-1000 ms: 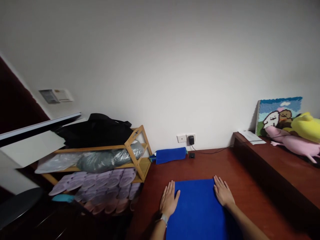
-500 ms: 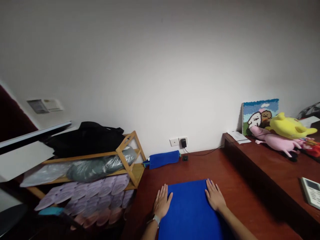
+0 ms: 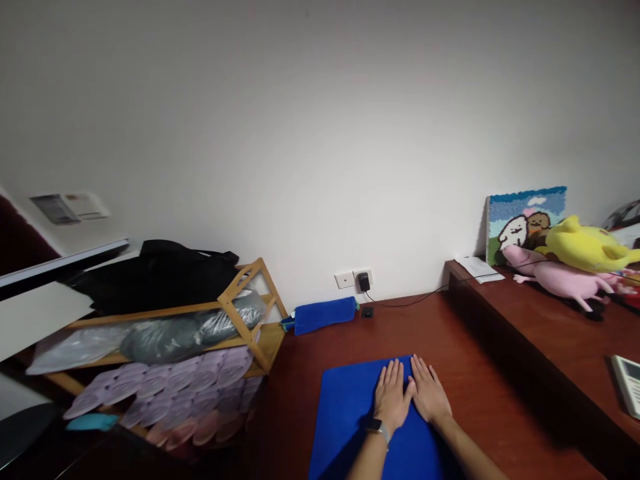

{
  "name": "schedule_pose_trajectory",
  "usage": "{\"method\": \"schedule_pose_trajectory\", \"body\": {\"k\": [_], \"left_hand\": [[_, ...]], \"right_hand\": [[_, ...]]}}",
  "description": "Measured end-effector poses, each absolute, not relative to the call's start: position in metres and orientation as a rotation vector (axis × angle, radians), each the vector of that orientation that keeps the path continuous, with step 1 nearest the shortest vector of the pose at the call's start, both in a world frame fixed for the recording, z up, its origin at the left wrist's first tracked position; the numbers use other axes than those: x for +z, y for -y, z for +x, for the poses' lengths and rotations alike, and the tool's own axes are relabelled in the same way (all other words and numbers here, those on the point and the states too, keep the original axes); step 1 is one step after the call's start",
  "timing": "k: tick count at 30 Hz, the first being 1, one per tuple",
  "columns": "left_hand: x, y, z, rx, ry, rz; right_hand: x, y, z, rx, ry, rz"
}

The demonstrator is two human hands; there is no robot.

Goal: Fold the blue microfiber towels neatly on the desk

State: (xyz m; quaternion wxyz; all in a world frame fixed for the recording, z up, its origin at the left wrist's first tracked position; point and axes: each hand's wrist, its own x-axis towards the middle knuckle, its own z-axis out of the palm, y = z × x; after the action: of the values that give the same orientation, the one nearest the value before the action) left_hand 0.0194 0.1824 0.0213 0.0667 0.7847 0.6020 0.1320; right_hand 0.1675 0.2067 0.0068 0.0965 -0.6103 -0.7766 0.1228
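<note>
My left hand point(image 3: 393, 403), watch strapped at the wrist, is lying palm down on the blue cloth point(image 3: 345, 413), and my right hand point(image 3: 430, 395) is resting flat along its right edge, fingertips by the far corner. My fingers are stretching out straight and are gripping nothing; the left thumb is seemingly touching the right hand. The cloth is lying spread on the reddish-brown desk point(image 3: 300, 387); its visible part is looking smooth and its far edge fairly straight, so I am judging that part flattened. The near end is running out of view, so I can't tell whether anything there is left uneven. Farther back, a blue bundle point(image 3: 325, 315) is sitting near the wall point(image 3: 300, 133). A wooden rack point(image 3: 240, 313) is holding slippers and bags on the left, while plush toys point(image 3: 565, 275) are lying before a fluffy picture point(image 3: 525, 213) on the right. A black plug point(image 3: 363, 282) is sticking out of the wall socket.
</note>
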Motion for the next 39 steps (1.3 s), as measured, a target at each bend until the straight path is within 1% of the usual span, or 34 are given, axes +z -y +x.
{"method": "schedule_pose_trajectory", "body": {"k": [8, 11, 14, 19, 24, 28, 32, 35, 39], "left_hand": [[0.022, -0.137, -0.117, 0.233, -2.195, 2.125], [0.021, -0.12, -0.146, 0.209, -2.296, 2.019], [0.018, -0.113, -0.156, 0.23, -2.331, 1.984], [0.014, -0.114, -0.153, 0.303, -2.341, 2.008], [0.01, -0.115, -0.152, 0.343, -2.344, 2.031], [0.011, -0.118, -0.156, 0.297, -2.347, 2.036], [0.022, -0.122, -0.15, 0.234, -2.352, 2.042], [0.031, -0.123, -0.111, 0.318, -2.277, 2.169], [0.026, -0.119, -0.021, 0.385, -1.908, 2.353]], "right_hand": [[0.01, -0.203, 0.167, 0.407, 2.238, -1.814], [0.008, -0.203, 0.167, 0.385, 2.236, -1.809], [0.01, -0.205, 0.165, 0.371, 2.262, -1.848], [0.019, -0.191, 0.165, 0.382, 2.271, -1.89], [0.008, -0.154, 0.175, 0.355, 2.225, -1.859], [0.003, -0.137, 0.177, 0.353, 2.219, -1.92], [0.006, -0.135, 0.175, 0.37, 2.216, -1.908], [0.008, -0.136, 0.174, 0.391, 2.196, -1.886], [0.009, -0.135, 0.175, 0.384, 2.209, -1.892]]}}
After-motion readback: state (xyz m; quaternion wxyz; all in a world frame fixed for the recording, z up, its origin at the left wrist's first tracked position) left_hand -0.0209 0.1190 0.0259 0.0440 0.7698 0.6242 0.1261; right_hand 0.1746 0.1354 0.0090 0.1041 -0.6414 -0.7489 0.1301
